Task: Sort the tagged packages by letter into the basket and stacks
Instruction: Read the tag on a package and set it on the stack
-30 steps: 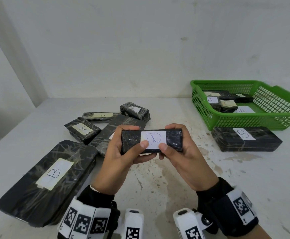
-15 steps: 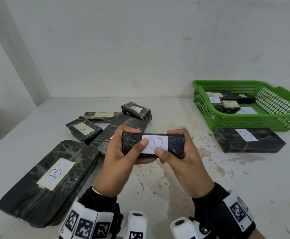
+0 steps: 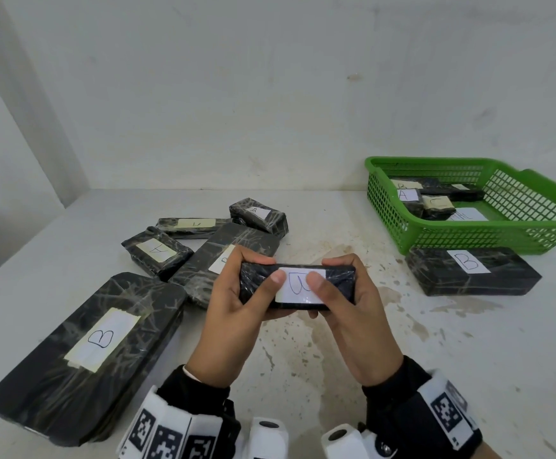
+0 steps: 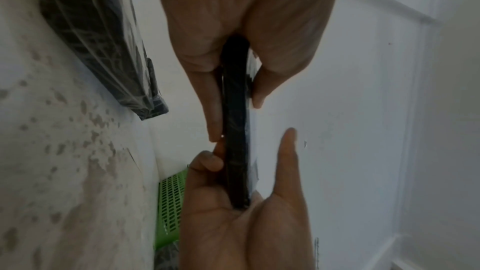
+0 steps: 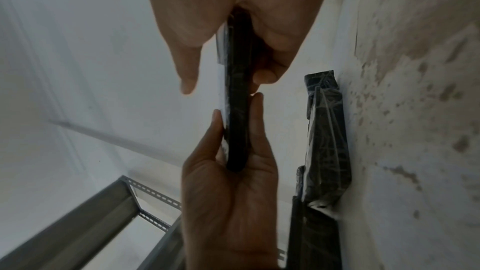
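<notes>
Gripping package, thumbs partly covering label.

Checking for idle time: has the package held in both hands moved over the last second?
Yes, slightly: against the B package beside the green basket, the held package sits a little lower in the head view, nearer the person.

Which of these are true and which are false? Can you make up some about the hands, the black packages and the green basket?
1. Both hands, left hand and right hand, hold the small black wrapped package. True.
2. The green plastic basket holds nothing. False: several tagged packages lie inside.
3. The long black package tagged B lies on the table in front of the basket. True.
4. The held package rests on the table. False: it is lifted above it.
</notes>
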`<state>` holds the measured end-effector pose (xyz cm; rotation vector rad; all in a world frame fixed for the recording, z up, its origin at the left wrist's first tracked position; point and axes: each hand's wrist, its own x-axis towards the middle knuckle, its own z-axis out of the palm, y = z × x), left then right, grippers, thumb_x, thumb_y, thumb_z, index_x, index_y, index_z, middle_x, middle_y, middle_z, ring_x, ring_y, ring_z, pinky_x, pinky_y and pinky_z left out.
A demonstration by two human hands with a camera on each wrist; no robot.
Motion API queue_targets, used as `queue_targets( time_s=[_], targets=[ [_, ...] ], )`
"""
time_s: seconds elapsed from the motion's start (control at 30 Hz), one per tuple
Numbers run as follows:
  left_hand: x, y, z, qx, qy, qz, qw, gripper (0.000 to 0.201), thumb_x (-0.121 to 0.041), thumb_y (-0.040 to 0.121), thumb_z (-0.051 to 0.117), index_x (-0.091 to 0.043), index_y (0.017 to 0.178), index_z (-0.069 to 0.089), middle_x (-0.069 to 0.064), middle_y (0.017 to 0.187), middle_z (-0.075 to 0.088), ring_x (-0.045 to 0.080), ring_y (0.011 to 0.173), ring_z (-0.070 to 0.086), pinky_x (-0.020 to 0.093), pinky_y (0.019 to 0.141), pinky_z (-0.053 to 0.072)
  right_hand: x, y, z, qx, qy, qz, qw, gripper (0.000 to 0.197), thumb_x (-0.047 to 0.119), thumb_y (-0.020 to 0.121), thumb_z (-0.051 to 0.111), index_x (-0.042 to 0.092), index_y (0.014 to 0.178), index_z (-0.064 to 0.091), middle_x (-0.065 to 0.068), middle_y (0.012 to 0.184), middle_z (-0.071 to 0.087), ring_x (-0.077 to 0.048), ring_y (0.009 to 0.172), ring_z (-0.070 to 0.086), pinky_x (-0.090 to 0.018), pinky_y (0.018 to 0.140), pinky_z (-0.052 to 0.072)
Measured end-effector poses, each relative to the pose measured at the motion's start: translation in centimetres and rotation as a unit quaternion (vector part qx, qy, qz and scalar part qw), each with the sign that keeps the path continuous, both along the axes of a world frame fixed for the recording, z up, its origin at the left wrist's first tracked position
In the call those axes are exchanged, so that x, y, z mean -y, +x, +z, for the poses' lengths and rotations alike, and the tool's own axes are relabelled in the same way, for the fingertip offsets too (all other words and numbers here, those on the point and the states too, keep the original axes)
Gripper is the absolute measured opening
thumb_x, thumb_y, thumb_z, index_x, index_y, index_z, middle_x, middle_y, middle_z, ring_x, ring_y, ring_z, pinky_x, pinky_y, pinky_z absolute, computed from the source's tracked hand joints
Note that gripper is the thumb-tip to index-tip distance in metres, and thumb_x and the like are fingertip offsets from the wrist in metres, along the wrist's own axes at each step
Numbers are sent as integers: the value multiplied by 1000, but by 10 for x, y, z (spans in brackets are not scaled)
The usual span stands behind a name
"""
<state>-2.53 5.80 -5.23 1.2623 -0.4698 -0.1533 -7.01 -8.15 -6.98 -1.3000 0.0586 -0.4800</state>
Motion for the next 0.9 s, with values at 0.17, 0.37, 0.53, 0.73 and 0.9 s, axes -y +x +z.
queue_targets(
  time_s=[0.17, 0.37, 0.53, 0.73, 0.9],
  targets=[
    [0, 0, -3, -39, -4, -26, 999, 17, -28, 87, 67, -18, 94, 55, 21, 99, 70, 41, 90, 71, 47, 75, 61, 1, -1, 1, 0, 5, -30, 1000, 39, 35, 74, 76, 10, 94, 53, 0, 79, 65, -13, 72, 62, -24, 57, 47],
    [1, -2, 1, -7, -1, -37, 999, 18, -18, 90, 55, -5, 100, 47, 5, 85, 73, 31, 79, 74, 44, 74, 62, -3, -2, -1, -6, 4, -67, 998, 46, 38, 65, 84, 12, 90, 54, -1, 75, 64, -13, 68, 61, -23, 54, 48],
    [3, -3, -3, -15, 1, -36, 999, 24, -19, 89, 64, -5, 100, 49, -2, 87, 69, 21, 85, 72, 41, 72, 61, -3, -5, 0, -14, -38, -119, 992, 45, 32, 62, 83, 9, 90, 57, -6, 77, 64, -16, 69, 63, -27, 61, 52],
    [2, -2, -2, -16, 8, -15, 1000, 10, -7, 93, 56, -6, 100, 49, 7, 91, 73, 28, 83, 73, 37, 71, 61, -1, -3, 3, -12, -11, -47, 999, 47, 38, 67, 74, 5, 95, 54, 0, 74, 64, -12, 65, 59, -23, 54, 48],
    [0, 2, -3, -66, -19, -34, 997, 16, -23, 93, 61, -11, 99, 52, 12, 94, 74, 34, 88, 72, 40, 71, 62, 2, -1, 1, -11, -43, -33, 998, 34, 34, 77, 66, 8, 96, 53, 4, 72, 63, -10, 66, 59, -24, 58, 48]
  ],
)
